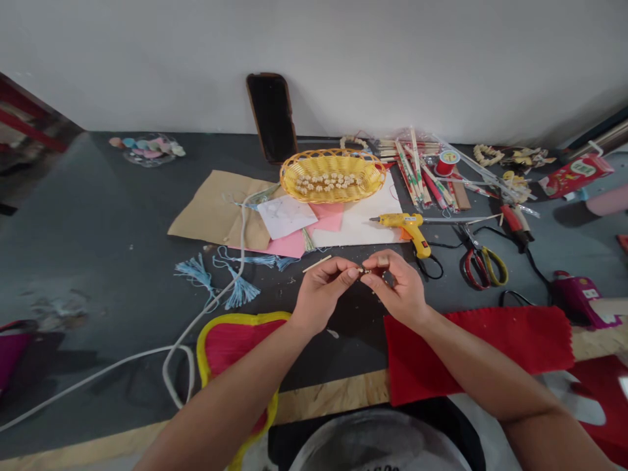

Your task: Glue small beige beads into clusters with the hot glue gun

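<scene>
My left hand [321, 294] and my right hand [401, 291] meet over the table, fingertips pinched close together. Between them is a tiny beaded piece [364, 270], pale and gold-brown, mostly covered by the fingers. More small beads seem to hang by the right fingers, too small to make out well. Just beyond the left hand lies a thin wooden stick [316, 264]. A yellow glue gun [405, 226] rests behind the right hand. Farther back, a yellow woven basket [314, 193] holds several small pale beaded pieces [328, 182].
Blue tassels [240, 290] and a white cable [206, 307] lie left. Scissors [478, 265], a red thread spool [447, 162] and packaged sticks [417, 173] are at right. Red felt [490, 340] lies under my right forearm. A phone [271, 118] leans against the wall.
</scene>
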A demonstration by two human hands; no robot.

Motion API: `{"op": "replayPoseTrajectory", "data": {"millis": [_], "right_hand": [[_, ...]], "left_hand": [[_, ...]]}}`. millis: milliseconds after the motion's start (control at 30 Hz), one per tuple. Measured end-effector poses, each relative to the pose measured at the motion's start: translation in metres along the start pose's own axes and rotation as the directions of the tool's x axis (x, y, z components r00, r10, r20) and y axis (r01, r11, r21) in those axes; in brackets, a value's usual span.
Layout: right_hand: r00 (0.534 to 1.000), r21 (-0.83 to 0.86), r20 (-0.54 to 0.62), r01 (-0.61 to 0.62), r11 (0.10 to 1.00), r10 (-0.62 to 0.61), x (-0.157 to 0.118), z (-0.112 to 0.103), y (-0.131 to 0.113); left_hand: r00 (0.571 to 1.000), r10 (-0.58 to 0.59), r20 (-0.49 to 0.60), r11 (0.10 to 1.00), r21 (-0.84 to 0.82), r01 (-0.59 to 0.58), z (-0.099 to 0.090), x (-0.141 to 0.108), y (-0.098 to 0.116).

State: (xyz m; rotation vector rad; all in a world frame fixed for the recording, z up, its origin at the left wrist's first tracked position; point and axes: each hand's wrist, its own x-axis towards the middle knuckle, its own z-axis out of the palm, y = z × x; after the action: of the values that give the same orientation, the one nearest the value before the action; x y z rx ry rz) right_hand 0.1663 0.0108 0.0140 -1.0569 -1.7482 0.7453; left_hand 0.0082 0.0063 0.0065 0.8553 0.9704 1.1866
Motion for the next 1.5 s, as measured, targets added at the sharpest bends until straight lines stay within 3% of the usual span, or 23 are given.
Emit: {"op": "replayPoseTrajectory", "data": {"millis": [233,333,467,567,700,900,1067,1300,1500], "right_hand": [[1.000,-0.051,-0.007,0.022,0.998,-0.022,0.001,-0.003,0.003],[0.998,-0.092,-0.051,0.033,0.995,-0.038,0.005,-0.015,0.009],[0.987,-0.159,-0.154,-0.075,0.984,0.050,0.014,-0.038,0.021],[0.995,-0.277,-0.067,-0.087,0.957,0.071,0.018,-0.049,0.025],[0.990,-0.369,0.100,-0.057,0.928,0.101,0.018,-0.049,0.026],[0.916,-0.547,0.358,0.049,0.836,0.181,0.013,-0.040,0.030],[0.899,-0.639,0.360,0.044,0.768,0.248,0.015,-0.042,0.028],[0.845,-0.666,0.408,0.015,0.746,0.347,0.015,-0.052,0.021],[0.825,-0.683,0.431,0.034,0.730,0.365,0.015,-0.050,0.019]], "left_hand": [[1.000,-0.012,-0.003,1.000,-0.001,0.012,0.001,0.000,0.002],[1.000,-0.013,-0.017,1.000,-0.013,0.012,-0.001,0.001,0.000],[0.998,-0.029,-0.048,0.997,-0.074,0.025,-0.003,0.003,-0.002],[0.998,-0.030,-0.053,0.997,-0.068,0.026,-0.004,0.004,-0.004],[0.998,-0.014,-0.059,0.999,-0.051,0.011,-0.005,0.005,-0.005],[0.996,-0.018,-0.084,0.997,-0.082,0.011,-0.005,0.006,-0.004],[0.994,-0.037,-0.108,0.994,-0.106,0.025,-0.005,0.008,-0.002],[0.995,-0.028,-0.096,0.994,-0.111,0.018,-0.006,0.008,-0.003],[0.993,-0.039,-0.114,0.994,-0.104,0.027,-0.005,0.008,-0.002]]}}
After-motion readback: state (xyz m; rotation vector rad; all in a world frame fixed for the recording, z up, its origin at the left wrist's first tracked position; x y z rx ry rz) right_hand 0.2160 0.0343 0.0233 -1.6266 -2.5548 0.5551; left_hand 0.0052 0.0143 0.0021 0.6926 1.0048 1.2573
